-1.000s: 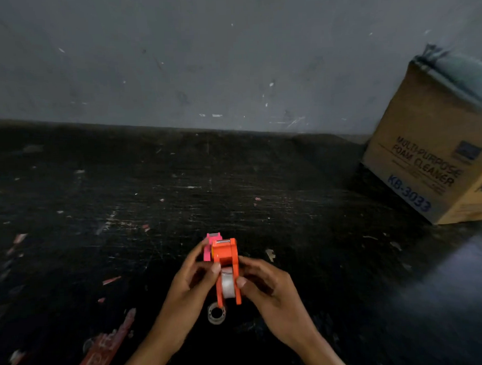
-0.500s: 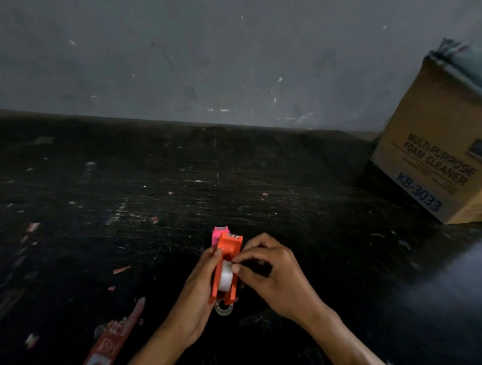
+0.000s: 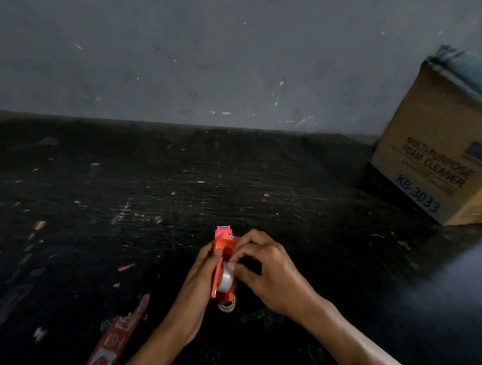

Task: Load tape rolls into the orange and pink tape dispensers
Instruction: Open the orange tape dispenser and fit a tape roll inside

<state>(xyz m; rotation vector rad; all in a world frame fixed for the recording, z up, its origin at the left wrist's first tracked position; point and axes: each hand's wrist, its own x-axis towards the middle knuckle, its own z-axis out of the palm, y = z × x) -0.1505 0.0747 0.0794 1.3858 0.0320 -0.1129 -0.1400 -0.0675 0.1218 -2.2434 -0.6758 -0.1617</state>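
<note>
- Head view: left hand [image 3: 195, 282] wrapped round the orange dispenser [image 3: 223, 247], fingers closed on its side, holding it above the dark bench [image 3: 99, 214].
- Right hand [image 3: 267, 266] pinched shut at the white tape roll [image 3: 226, 278] seated inside the dispenser.
- Just beyond the fingers: pink dispenser [image 3: 220, 230], mostly hidden.
- Below the fingers: second tape roll [image 3: 227, 306] on the bench.
- Far right of the fingers: cardboard box [image 3: 435, 159].

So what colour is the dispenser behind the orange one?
Pink, seen in the head view.
</note>
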